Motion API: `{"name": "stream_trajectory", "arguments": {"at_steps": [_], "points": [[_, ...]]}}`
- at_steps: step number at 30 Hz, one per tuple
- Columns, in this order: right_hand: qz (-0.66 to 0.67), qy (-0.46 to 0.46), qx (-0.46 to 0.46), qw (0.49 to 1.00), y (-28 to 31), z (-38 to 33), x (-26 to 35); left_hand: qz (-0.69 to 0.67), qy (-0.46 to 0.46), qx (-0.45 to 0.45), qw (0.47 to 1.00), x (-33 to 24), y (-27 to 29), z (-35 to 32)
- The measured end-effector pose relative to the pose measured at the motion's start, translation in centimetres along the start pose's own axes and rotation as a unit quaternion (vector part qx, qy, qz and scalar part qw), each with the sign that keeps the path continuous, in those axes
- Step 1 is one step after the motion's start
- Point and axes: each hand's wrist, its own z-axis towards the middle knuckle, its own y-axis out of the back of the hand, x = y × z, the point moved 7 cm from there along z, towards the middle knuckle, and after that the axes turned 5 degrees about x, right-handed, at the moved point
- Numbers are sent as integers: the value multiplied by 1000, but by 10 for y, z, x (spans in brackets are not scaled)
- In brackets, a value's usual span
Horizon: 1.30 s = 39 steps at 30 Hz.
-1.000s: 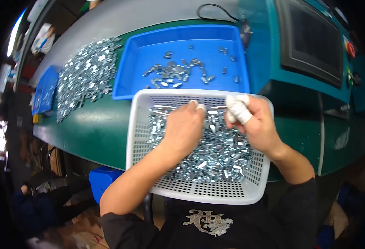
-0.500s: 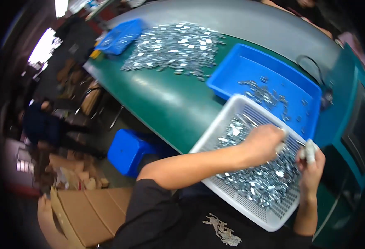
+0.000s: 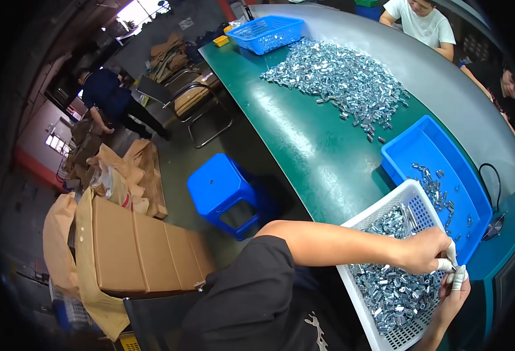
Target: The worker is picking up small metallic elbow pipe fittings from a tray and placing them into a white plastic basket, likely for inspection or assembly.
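Green bench [image 3: 295,134]: blue basket [image 3: 248,38] at 12 o'clock in view, loose metal parts [image 3: 345,79] at 1, blue tray [image 3: 459,172] at 3

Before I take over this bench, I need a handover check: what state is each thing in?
Left hand: fingers bent, some wrapped; grip unclear
Right hand: fingers bent, some wrapped; grip unclear
White basket: partly filled with metal parts
Blue tray: metal parts scattered inside
Pile of metal parts: loose, on the green table
Blue stool: upright

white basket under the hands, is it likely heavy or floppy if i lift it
The white basket is probably heavy, since many metal pieces lie heaped inside. It looks like moulded plastic, so likely fairly stiff. The pieces seem loose, so they may slide if it tilts.
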Motion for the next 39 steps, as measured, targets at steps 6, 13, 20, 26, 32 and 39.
{"name": "stream_trajectory", "arguments": {"at_steps": [6, 13, 20, 26, 32, 39], "points": [[29, -57, -26, 998, 10, -7, 0, -243, -34, 32, 969, 7, -18, 12], [15, -83, 66, 994, -25, 4, 9, 60, -75, -50, 994, -2, 5, 2], [43, -26, 88, 995, -11, -1, 19, -39, 56, 42, 997, 23, -15, 15], [41, 57, 41, 997, -12, -3, 28, -132, 69, 15, 989, 22, -13, 14], [73, 29, 5, 997, 1, 2, 25, 279, -6, -122, 952, 4, 18, 34], [50, 42, 5, 998, 2, 6, 23, 389, 25, 34, 920, 27, -7, 20]]}}
